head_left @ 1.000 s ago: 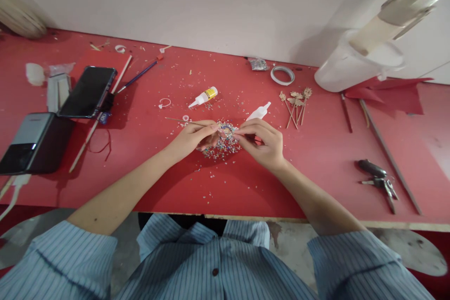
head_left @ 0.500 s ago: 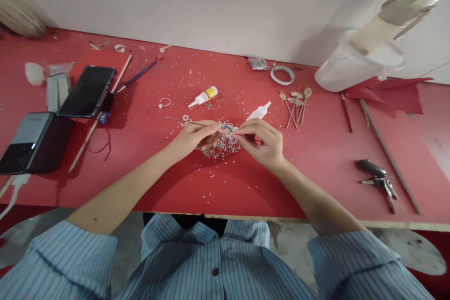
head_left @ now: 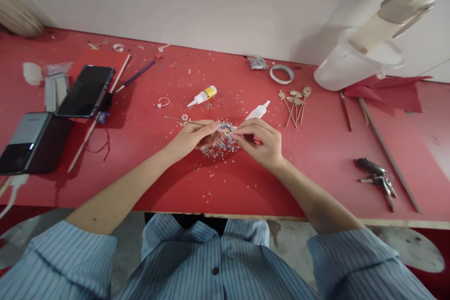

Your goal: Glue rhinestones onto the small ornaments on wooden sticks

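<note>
In the middle of the head view my left hand (head_left: 198, 137) is closed on a thin stick (head_left: 176, 119), whose far end points out to the left. At the stick's other end, between my fingertips, is a small colourful ornament (head_left: 225, 129). My right hand (head_left: 260, 140) is pinched around a slim tool whose tip touches or nearly touches the ornament; the fingers cover most of it. Under both hands lies a loose pile of tiny shiny beads or stones (head_left: 220, 149). A glue bottle with a yellow label (head_left: 204, 95) and a white bottle (head_left: 258, 110) lie just beyond.
Several sticks with leaf-shaped tops (head_left: 296, 101), a tape roll (head_left: 281, 74) and keys (head_left: 381, 182) are to the right. A white bucket (head_left: 337, 68) stands by the wall. At the left are a phone (head_left: 86, 90), a power bank (head_left: 38, 143) and a paintbrush (head_left: 137, 75).
Both hands hold almost the same pose over the beads. The whole view has shifted very slightly; nothing has been picked up or let go.
</note>
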Tool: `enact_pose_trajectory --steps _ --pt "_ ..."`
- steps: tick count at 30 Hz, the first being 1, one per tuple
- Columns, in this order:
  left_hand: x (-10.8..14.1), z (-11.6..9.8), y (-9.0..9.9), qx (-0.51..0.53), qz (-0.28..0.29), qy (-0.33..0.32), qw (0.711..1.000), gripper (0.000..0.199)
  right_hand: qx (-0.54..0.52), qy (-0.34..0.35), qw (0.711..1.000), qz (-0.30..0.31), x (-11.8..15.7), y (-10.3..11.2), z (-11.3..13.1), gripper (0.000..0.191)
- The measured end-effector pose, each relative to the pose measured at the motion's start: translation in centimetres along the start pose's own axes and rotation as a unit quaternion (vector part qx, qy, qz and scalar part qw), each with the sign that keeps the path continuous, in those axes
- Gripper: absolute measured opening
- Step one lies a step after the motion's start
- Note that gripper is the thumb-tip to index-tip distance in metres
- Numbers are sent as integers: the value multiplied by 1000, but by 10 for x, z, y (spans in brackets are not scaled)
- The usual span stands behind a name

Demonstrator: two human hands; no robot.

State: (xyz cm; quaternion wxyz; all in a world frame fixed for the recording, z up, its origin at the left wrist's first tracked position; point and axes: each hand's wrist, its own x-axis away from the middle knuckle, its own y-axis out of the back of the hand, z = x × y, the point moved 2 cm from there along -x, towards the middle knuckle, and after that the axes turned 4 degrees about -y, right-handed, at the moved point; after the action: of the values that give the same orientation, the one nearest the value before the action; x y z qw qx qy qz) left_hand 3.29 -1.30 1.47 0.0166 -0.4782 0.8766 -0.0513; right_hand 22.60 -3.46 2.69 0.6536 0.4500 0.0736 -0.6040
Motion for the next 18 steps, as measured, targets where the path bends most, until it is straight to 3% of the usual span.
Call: enact_pose_trajectory --steps 18 --pt "0 0 0 -9 0 6 1000 32 14 34 999 1 1 -1 -2 11"
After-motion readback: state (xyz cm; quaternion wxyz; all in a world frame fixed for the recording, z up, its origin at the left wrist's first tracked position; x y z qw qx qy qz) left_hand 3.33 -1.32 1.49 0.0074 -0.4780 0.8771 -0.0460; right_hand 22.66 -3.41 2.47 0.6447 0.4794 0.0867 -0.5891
